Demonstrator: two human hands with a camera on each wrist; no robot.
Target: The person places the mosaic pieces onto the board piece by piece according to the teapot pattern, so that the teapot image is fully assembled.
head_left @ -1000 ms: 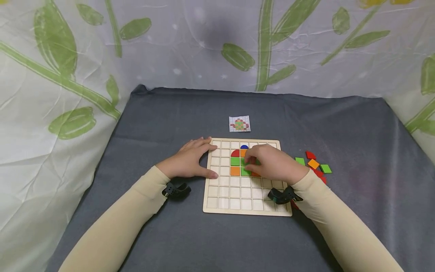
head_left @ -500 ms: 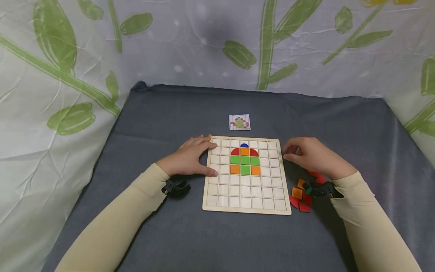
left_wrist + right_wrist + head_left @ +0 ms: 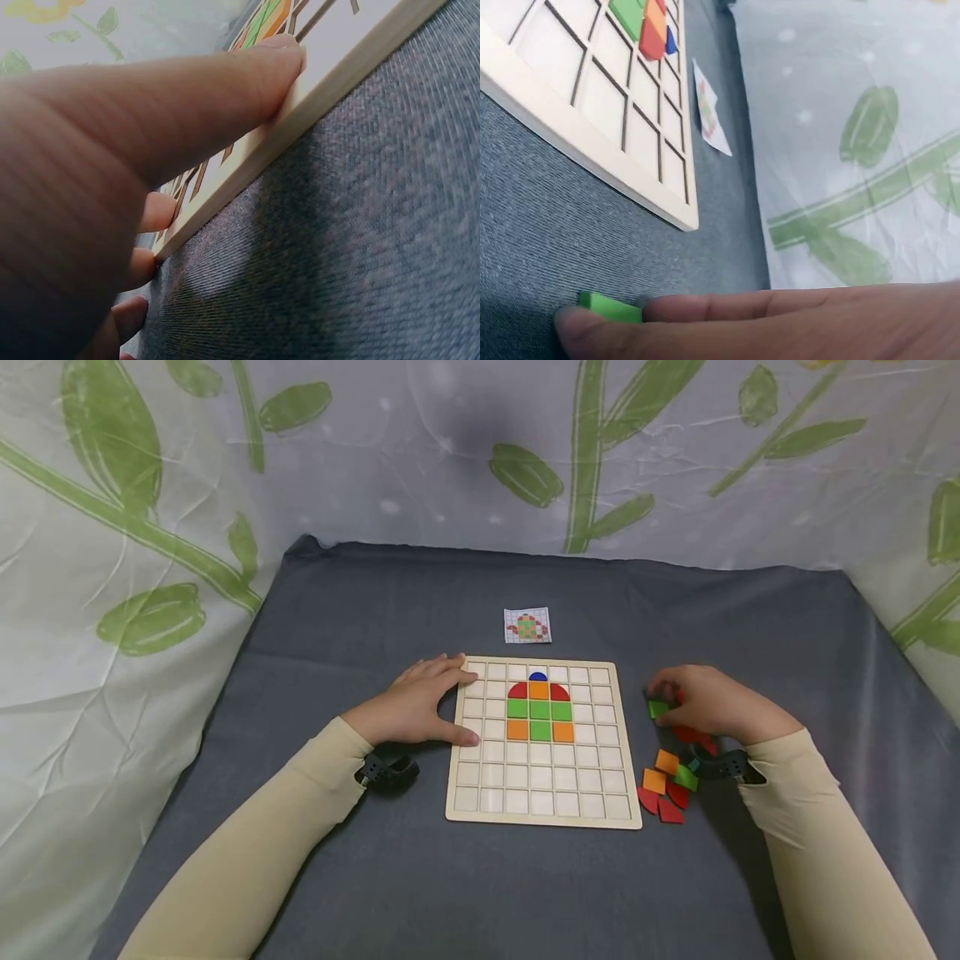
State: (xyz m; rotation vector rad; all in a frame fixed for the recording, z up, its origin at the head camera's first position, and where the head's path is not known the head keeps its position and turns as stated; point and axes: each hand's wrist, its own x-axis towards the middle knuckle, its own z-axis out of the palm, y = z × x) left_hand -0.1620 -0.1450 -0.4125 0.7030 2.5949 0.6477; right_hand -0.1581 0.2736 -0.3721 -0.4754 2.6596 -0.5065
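Observation:
A wooden grid board [image 3: 543, 819] lies on the dark cloth, with coloured tiles in its cells. A blue half-round [image 3: 537, 677] tops red quarter-rounds beside an orange square, then green squares [image 3: 540, 710], with orange squares [image 3: 517, 729] at the lower corners. My left hand [image 3: 411, 702] rests on the board's left edge, thumb and fingers spread; in the left wrist view the thumb [image 3: 225, 97] lies over the rim. Right of the board, my right hand [image 3: 708, 702] pinches a green square tile [image 3: 611, 308] between thumb and fingertip, low over the cloth.
Beside and below the right hand lie loose tiles: orange squares [image 3: 654, 781], a green one [image 3: 686, 777] and several red pieces [image 3: 671, 812]. Behind the board is a small printed card [image 3: 527, 626] with a coloured grid picture. A leaf-patterned curtain [image 3: 420, 460] hangs behind the table.
My right hand has left the board, where a red quarter-round and an orange square now show uncovered, and moved right to the loose tiles, taking a green square. The left hand stays put.

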